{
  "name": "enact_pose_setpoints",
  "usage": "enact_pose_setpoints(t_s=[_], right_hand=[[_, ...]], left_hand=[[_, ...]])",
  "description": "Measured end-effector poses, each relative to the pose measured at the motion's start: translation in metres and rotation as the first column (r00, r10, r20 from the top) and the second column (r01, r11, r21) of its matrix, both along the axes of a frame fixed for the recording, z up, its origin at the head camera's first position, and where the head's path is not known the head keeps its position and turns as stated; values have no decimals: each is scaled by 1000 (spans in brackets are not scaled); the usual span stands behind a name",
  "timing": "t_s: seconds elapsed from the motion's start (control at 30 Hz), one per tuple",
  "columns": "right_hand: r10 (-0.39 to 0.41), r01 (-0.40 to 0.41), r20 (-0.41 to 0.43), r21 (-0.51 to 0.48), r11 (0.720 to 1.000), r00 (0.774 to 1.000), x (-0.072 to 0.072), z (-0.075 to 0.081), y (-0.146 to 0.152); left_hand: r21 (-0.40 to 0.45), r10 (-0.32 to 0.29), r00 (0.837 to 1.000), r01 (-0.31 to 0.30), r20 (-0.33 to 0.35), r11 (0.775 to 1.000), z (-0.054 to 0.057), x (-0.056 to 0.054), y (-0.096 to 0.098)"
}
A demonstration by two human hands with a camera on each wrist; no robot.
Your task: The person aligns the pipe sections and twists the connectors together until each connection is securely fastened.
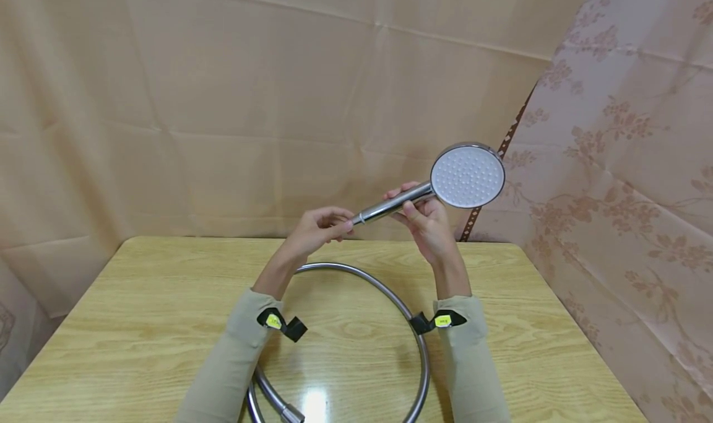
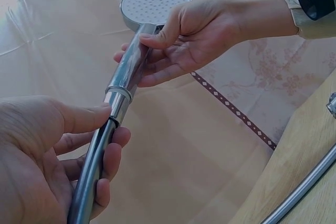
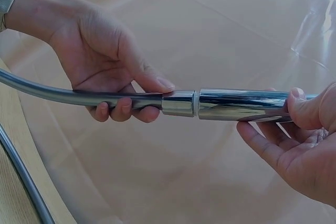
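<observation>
A chrome shower head (image 1: 468, 175) with a round white nozzle face is held up above the back of the table. My right hand (image 1: 429, 225) grips its handle just below the head, thumb on the near side. At the handle's lower end sits the silver end fitting (image 3: 178, 103) of a shower hose (image 3: 63, 94), in line with the handle, a pale ring showing at the joint. My left hand (image 1: 320, 228) holds the hose right behind that fitting, thumb on top and fingers curled beneath, as the left wrist view shows.
The rest of the grey hose (image 1: 426, 361) loops over the wooden table (image 1: 167, 324). Its other end fitting (image 1: 292, 414) lies near the front edge. A beige cloth (image 1: 250, 101) hangs behind the table, and a floral cloth (image 1: 629, 194) at the right.
</observation>
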State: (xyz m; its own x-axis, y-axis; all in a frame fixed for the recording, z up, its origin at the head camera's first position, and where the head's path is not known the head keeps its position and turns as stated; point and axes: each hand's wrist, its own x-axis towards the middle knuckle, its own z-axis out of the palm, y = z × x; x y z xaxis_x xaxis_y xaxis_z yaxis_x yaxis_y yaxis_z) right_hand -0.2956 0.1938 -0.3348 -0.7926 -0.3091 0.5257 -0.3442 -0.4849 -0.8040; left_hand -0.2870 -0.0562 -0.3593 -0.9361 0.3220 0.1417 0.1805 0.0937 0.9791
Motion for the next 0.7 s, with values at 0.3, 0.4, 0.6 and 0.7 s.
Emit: enact_pose_setpoints(t_s=[0.3,0.4,0.6,0.7], right_hand=[[-14,14,6,3,1000,1000,1,1,0],[-13,13,9,9,1000,1000,2,1,0],[-20,20,6,24,1000,1000,1,1,0],[-21,21,2,23,1000,1000,1,1,0]], left_hand=[[-10,16,998,-16,57,1000,2,-2,1],[-12,16,998,-15,60,1000,1,-2,1],[-18,12,998,-11,58,1000,1,-2,0],[-25,8,999,-6,52,1000,1,-2,0]])
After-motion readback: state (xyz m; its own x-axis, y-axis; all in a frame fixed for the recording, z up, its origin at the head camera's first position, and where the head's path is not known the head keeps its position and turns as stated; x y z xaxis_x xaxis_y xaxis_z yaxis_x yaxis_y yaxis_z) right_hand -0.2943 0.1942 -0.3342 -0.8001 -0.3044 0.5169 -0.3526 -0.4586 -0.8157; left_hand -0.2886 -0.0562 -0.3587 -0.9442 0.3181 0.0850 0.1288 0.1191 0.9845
